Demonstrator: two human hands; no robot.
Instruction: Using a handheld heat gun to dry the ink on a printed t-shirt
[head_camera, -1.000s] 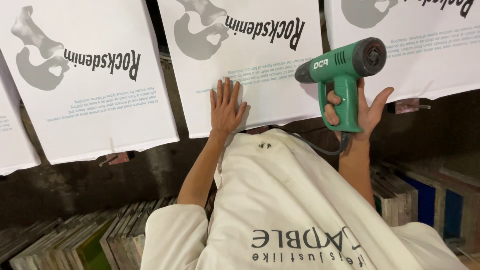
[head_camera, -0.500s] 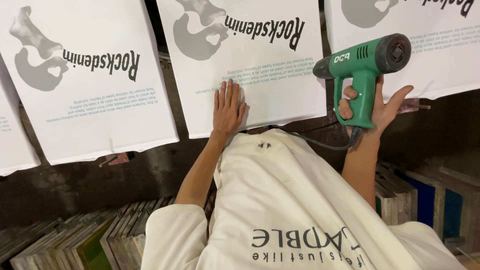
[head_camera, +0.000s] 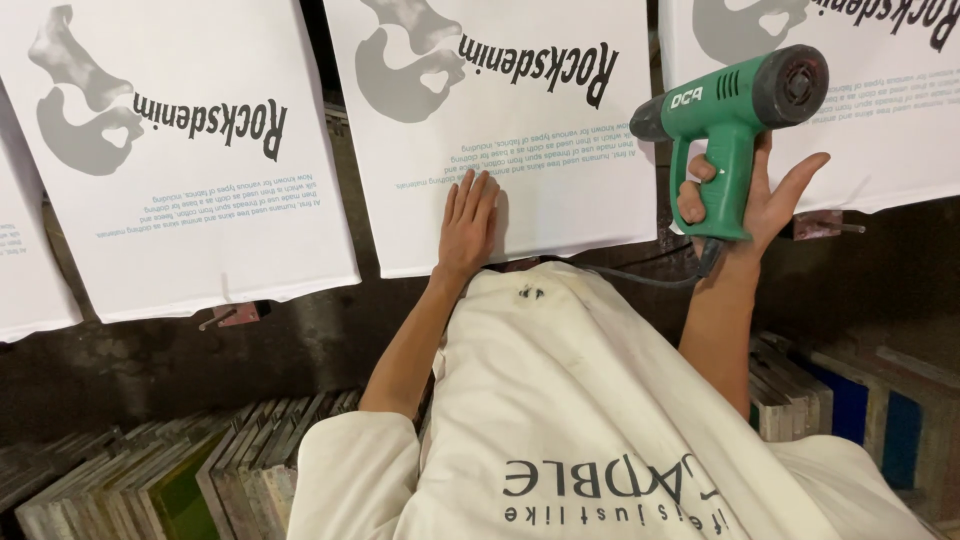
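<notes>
Dark gaps (head_camera: 345, 180) between sheets (head_camera: 190, 150) — passable

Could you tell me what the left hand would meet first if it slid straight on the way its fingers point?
The left hand lies flat on the white printed fabric panel; sliding on, it would likely cross that panel's small text lines first.

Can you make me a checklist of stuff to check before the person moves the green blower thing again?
1. Right hand grips the green heat gun by its handle: ok.
2. Left hand lies flat on the middle white printed sheet: ok.
3. Nozzle points away from the left hand's fingers: ok; it aims at the sheet, above and beside them.
4. Cord hangs free of the sheet: ok; it loops below the edge.
5. Gun switched on: cannot tell.
6. Ink under the hand dry: cannot tell.
</notes>
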